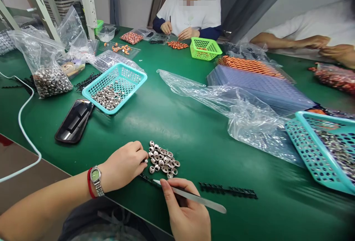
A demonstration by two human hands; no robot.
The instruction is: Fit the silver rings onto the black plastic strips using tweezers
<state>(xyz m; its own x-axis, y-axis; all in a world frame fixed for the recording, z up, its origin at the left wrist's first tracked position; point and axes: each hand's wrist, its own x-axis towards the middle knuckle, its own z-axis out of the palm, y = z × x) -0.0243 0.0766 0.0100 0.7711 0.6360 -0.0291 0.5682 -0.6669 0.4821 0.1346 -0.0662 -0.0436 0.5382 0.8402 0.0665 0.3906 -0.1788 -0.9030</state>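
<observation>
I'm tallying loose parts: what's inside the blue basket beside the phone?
The blue basket beside the phone holds a pile of small silvery pieces. Its top layer shows; whatever lies beneath is covered.

"What's the counter (pixel 191 126) like?"
"Green, smooth and a bit shiny."
"And the tweezers (pixel 198 199)?"
"Smooth, shiny metal."
"The blue basket (pixel 130 95)?"
"Plastic, full of holes."
"The phone (pixel 74 122)?"
"Black and glossy, like a mirror."
"That big bag (pixel 244 119)?"
"Clear, crinkly plastic."
</observation>
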